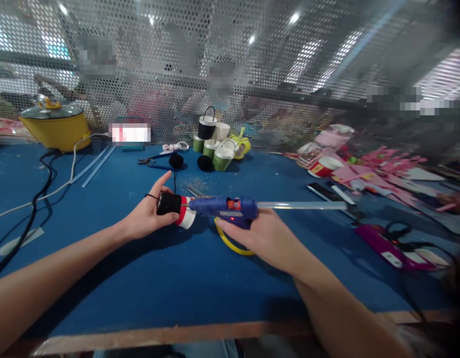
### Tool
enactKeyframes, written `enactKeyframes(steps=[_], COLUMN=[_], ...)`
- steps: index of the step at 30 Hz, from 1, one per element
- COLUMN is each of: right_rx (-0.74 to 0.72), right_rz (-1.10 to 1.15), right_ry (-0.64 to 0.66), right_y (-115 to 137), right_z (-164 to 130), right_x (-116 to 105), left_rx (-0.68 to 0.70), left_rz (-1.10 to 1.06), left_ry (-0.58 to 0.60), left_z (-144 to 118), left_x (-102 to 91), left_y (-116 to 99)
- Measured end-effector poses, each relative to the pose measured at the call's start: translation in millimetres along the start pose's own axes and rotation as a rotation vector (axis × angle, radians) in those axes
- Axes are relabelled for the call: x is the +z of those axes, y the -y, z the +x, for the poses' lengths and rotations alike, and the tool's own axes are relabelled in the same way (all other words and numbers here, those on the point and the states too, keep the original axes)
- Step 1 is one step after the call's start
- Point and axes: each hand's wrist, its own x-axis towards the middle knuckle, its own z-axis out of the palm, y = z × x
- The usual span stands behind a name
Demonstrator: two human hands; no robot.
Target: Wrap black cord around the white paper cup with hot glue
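The small white cup (pixel 174 207) with black wrapping (pixel 169 201) and red band (pixel 182 215) was above the blue tabletop (pixel 170 278), clasped in the left hand (pixel 147 214), while the right hand (pixel 269 231) gripped a blue plastic glue gun (pixel 224 208), its nozzle (pixel 186 204) at the cup's side. The wrapping and band looked in place; gluing there seemed unfinished.
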Motion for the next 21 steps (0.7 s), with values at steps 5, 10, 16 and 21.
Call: enactKeyframes(steps=[5,10,16,21], right_rx=[-0.014,-0.096,-0.113,-0.094], right_rz=[-0.095,-0.137,-0.162,-0.169], right_ry=[-0.02,-0.017,-0.032,0.009], right_y=[0.8,4.4,6.0,7.1], right_z=[-3.8,-5.5,-5.2,-5.3], right_x=[4.4,4.8,3.8,3.7], left_rx=[-0.019,-0.026,-0.013,0.006], left_rz=[0.005,0.024,0.004,0.007], left_ry=[-0.009,-0.016,-0.009,-0.002], left_z=[-0.2,0.0,0.1,-0.3], left_x=[0.1,0.4,0.9,0.2], left_y=[-0.9,-1.5,-1.1,0.4])
